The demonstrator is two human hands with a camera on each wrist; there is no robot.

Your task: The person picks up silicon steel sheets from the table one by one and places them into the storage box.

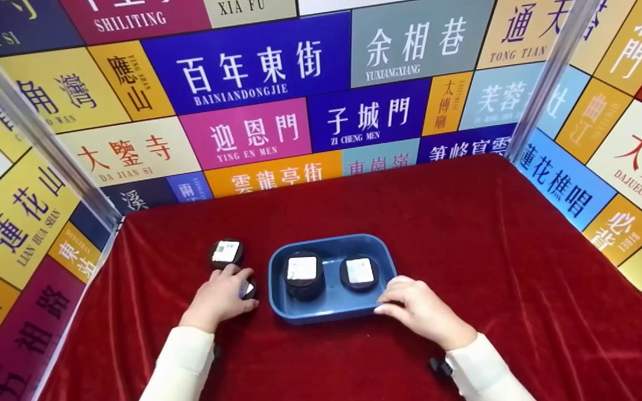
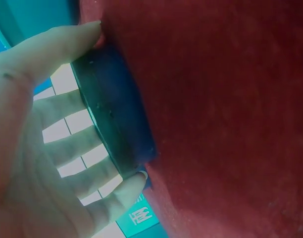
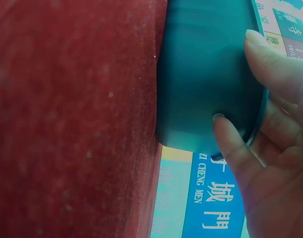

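Note:
My left hand reaches over a black round disc with a white label, left of the blue plastic tub. In the left wrist view the thumb and little finger grip that disc at opposite edges, the other fingers spread across it. My right hand holds the tub by its front right corner; the right wrist view shows the digits about the rim and wall. Inside the tub stand a stack of black discs at left and another labelled disc at right.
Another black disc with a white label lies on the cloth just beyond my left hand. Dark red velvet covers the table. Panels with coloured signs rise at the back and both sides.

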